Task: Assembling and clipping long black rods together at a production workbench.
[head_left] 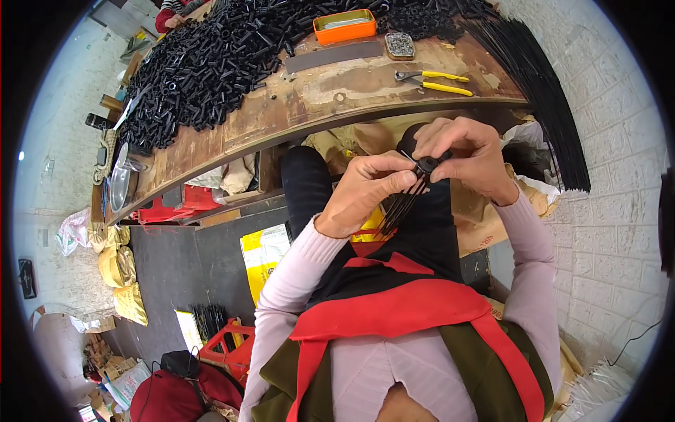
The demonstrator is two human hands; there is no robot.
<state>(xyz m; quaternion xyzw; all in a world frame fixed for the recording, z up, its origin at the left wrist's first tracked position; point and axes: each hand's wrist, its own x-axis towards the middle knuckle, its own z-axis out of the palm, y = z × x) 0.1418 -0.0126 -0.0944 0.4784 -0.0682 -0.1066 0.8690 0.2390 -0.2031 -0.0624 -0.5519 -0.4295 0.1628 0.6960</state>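
Over my lap, in front of the table edge, both hands come together on a small black plastic hub [427,164] that looks like an umbrella runner. Thin black ribs [399,212] fan down from it toward my knees. My left hand [365,188] is closed, thumb and forefinger pinching at the hub's left side where the ribs meet it. My right hand [470,156] grips from the other side, its fingers curled over the hub and thumb at its lower right. Whether the right fingertips also pinch something smaller is hidden.
On the wooden table [316,102] lie a large heap of black plastic tubes [204,63], yellow-handled pliers [439,82], an orange box [344,27] and a small dish of metal bits [400,46]. Long black rods [548,91] hang over its right end, beside a white brick wall [605,176].
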